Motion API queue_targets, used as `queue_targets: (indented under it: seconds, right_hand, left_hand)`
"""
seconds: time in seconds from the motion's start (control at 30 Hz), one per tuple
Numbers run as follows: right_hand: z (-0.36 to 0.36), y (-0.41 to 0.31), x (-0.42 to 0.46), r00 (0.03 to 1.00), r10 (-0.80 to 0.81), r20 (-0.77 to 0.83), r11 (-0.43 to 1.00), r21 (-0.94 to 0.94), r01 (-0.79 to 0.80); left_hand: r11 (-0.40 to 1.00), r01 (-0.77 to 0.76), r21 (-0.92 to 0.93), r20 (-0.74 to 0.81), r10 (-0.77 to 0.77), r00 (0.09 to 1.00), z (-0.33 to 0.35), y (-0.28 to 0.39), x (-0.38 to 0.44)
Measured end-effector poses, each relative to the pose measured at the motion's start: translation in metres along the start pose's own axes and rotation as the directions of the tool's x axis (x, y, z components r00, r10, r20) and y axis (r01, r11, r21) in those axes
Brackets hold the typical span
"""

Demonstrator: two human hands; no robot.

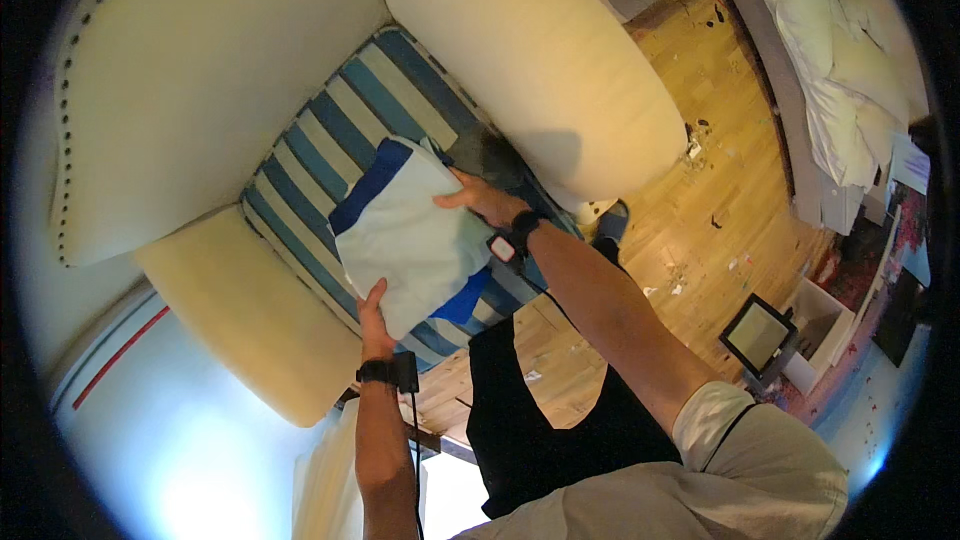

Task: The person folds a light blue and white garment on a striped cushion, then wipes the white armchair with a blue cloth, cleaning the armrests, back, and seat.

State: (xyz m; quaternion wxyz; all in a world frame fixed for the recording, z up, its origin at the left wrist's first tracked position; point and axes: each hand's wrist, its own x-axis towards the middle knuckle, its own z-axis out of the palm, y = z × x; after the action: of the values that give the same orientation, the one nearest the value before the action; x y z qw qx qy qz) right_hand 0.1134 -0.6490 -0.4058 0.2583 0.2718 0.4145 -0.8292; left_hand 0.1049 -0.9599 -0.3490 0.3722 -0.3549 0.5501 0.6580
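A folded white cloth (409, 229) with dark blue edging spans the space between my two hands above an armchair seat. My left hand (375, 320) grips its near left corner, thumb on top and fingers hidden underneath. On the far right side, my right hand (487, 199) has its thumb over the cloth and its other fingers out of sight beneath. A bright blue part (463, 300) hangs out below the near right edge. Under the cloth lies the striped blue and cream seat cushion (330, 127). Each wrist wears a black strap with a small device and a cable.
Padded cream armrests flank the seat, one at the right (540, 52) and one at the left (255, 315), with a studded backrest (217, 82) behind. Small litter dots the wooden floor (697, 240). At the right are a bed with white pillows (832, 82) and a white box (817, 330).
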Motion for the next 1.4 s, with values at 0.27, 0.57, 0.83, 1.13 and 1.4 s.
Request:
queue_targets:
  seconds: [0.27,0.57,0.83,1.13,1.4]
  right_hand:
    - [-0.023,-0.024,-0.145,0.984,-0.165,0.066,0.965,0.215,0.148]
    - [-0.197,-0.094,-0.423,0.982,-0.187,-0.034,0.934,0.303,0.189]
    - [-0.362,-0.178,-0.603,0.844,-0.336,-0.419,0.797,0.352,0.492]
    - [-0.468,-0.272,-0.652,0.714,-0.352,-0.605,0.694,0.342,0.633]
    - [-0.551,-0.406,-0.607,0.731,-0.352,-0.585,0.688,0.368,0.626]
  left_hand:
    - [0.998,-0.031,0.062,-0.114,0.038,0.993,0.100,-0.018,-0.160]
    - [0.991,-0.131,-0.034,0.117,0.134,0.984,0.356,-0.125,-0.301]
    - [0.995,-0.006,0.102,0.478,-0.044,0.877,0.608,-0.150,-0.332]
    - [0.974,0.116,0.197,0.647,-0.218,0.730,0.797,-0.130,-0.291]
    - [0.950,-0.048,0.309,0.622,-0.164,0.766,0.943,-0.034,-0.239]
